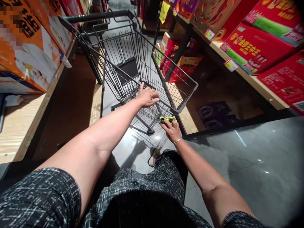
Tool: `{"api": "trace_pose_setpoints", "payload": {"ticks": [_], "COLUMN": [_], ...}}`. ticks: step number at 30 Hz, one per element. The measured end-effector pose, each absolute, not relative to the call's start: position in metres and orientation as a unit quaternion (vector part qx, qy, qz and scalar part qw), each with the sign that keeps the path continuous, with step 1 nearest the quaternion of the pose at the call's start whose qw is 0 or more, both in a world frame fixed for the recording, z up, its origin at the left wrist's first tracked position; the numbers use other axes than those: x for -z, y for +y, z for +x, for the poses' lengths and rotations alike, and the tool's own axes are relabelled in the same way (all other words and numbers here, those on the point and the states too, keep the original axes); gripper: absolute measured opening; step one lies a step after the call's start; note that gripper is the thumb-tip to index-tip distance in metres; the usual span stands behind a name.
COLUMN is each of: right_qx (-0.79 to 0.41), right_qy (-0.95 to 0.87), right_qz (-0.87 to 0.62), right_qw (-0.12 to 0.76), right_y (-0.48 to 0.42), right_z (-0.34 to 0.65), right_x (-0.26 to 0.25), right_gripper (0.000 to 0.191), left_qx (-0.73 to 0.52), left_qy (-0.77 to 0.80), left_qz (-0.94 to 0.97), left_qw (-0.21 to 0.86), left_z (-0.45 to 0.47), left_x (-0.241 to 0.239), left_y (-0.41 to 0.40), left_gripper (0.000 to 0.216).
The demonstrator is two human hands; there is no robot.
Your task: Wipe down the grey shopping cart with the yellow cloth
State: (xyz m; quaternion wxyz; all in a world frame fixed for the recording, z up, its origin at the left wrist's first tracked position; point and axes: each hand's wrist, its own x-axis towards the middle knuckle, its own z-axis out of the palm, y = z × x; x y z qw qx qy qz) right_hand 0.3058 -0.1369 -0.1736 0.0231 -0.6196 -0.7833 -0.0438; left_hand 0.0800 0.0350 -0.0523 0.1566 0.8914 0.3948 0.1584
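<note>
A black wire shopping cart (133, 53) stands in the aisle ahead of me. My left hand (148, 96) rests on the cart's near rim, fingers curled over the wire. My right hand (171, 129) is lower, at the cart's near right corner, closed on a small yellow-green object (167, 119) that I cannot make out. A thin bracelet sits on my right wrist. The basket looks empty apart from a dark flap at its far end.
Wooden shelves line both sides: orange boxes (28, 44) at left, red gift boxes (258, 47) at right, more red packs (175, 60) on the lower right shelf. Grey glossy floor (261, 164) spreads to the right. My foot (154, 156) shows below the cart.
</note>
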Motion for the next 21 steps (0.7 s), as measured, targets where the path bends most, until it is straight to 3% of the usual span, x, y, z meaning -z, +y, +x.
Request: {"api": "trace_pose_setpoints", "payload": {"ticks": [5, 9, 13, 17, 21], "right_qx": [0.137, 0.158, 0.090, 0.034, 0.034], "right_qy": [-0.711, -0.698, -0.724, -0.759, -0.772], "right_qz": [-0.667, -0.657, -0.665, -0.649, -0.634], "right_qw": [0.175, 0.237, 0.160, 0.042, 0.030], "right_y": [-0.145, -0.150, -0.170, -0.186, -0.189], "right_z": [0.307, 0.290, 0.257, 0.228, 0.215], "right_x": [0.138, 0.149, 0.190, 0.235, 0.242], "right_gripper": [0.034, 0.032, 0.032, 0.046, 0.050], "left_qx": [-0.155, -0.166, -0.172, -0.172, -0.162], "left_qy": [0.397, 0.393, 0.377, 0.378, 0.372], "left_qz": [0.889, 0.887, 0.890, 0.886, 0.889], "left_qw": [0.167, 0.177, 0.191, 0.207, 0.211], "left_z": [0.064, 0.044, 0.024, 0.009, -0.003], "left_x": [0.049, 0.050, 0.052, 0.055, 0.053], "left_y": [0.031, 0.029, 0.032, 0.035, 0.038], "left_gripper": [0.026, 0.021, 0.017, 0.019, 0.020]}}
